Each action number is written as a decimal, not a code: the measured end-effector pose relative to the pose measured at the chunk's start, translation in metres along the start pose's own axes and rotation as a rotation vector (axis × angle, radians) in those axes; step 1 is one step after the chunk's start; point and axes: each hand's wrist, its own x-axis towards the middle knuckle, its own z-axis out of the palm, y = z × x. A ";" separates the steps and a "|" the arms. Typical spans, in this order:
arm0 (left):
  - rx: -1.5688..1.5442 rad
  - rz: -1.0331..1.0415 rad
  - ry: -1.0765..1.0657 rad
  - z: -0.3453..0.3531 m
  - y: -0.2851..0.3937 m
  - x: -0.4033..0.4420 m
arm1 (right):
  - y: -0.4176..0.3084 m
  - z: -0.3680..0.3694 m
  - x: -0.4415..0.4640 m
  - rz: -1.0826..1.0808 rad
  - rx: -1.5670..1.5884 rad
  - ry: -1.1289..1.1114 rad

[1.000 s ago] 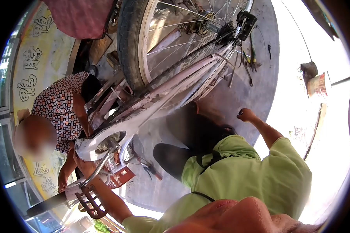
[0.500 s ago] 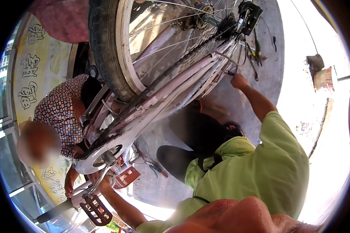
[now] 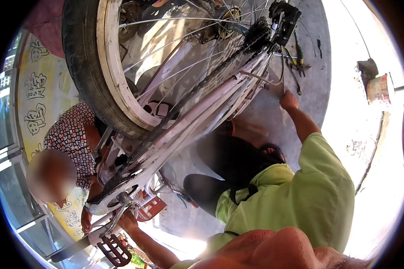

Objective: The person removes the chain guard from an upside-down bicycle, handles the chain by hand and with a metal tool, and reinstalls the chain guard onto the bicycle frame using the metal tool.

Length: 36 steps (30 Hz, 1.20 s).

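A pale pink bicycle (image 3: 202, 114) fills the left and middle of the view, with a worn tire (image 3: 78, 58) and a sprocket cluster (image 3: 256, 36) near the black derailleur (image 3: 285, 20). Down by the chainring, my left hand (image 3: 128, 220) is closed around the crank arm (image 3: 116, 219), above the pedal (image 3: 114, 250); part of its fingers are hidden. My right hand (image 3: 289, 101) is a closed fist beside the rear end of the bicycle, below a loose cable (image 3: 280, 80). What it holds, if anything, cannot be made out.
A person in a checked shirt (image 3: 72, 139) crouches across the bicycle, a hand (image 3: 86, 219) near its lower end. Pliers (image 3: 299, 56) and other tools lie on the grey ground (image 3: 316, 80). A red box (image 3: 151, 208) stands beyond the crank. A bucket (image 3: 379, 92) is at right.
The tire has shifted left and the chainring downward in view. My right hand sits lower and further right, away from the frame tubes. My left hand stays at the crank.
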 end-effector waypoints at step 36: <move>0.087 0.134 -0.108 -0.024 -0.066 0.017 | -0.028 -0.088 0.121 -0.038 1.102 -0.332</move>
